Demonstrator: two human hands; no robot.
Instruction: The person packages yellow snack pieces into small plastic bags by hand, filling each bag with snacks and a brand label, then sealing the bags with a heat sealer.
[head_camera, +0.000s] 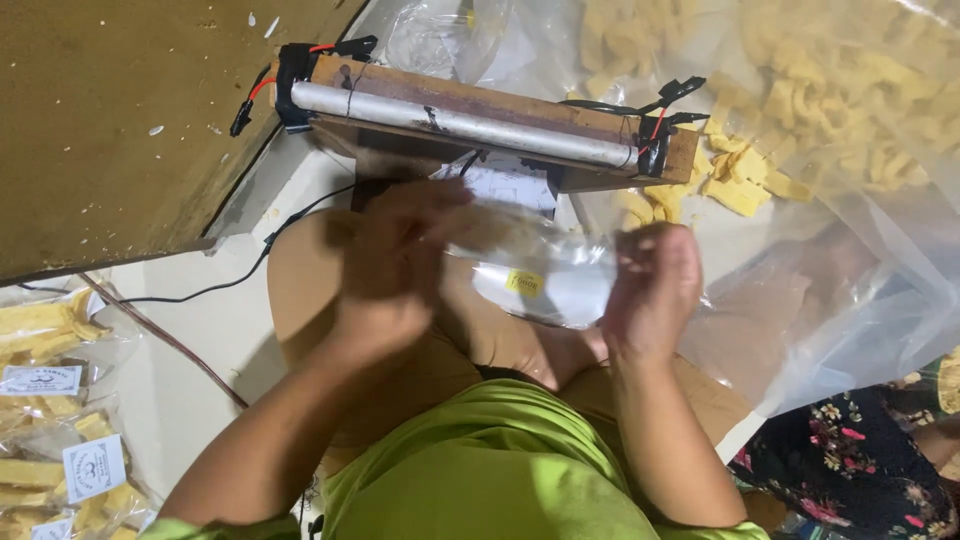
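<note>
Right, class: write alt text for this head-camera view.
Two hands, left hand and right hand, hold a small clear plastic bag in front of a wooden heat sealer. Yellow chips lie in a large plastic sheet beyond.

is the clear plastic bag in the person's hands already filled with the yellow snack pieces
No, the clear bag held between the left hand and right hand looks empty, showing only a small yellow label.

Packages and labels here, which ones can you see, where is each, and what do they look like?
Clear bag: held between both hands, small yellow sticker.
Packed snack bags: bottom left, clear, yellow sticks, white labels.
Big plastic sack: upper right, clear, loose yellow snacks.
</note>
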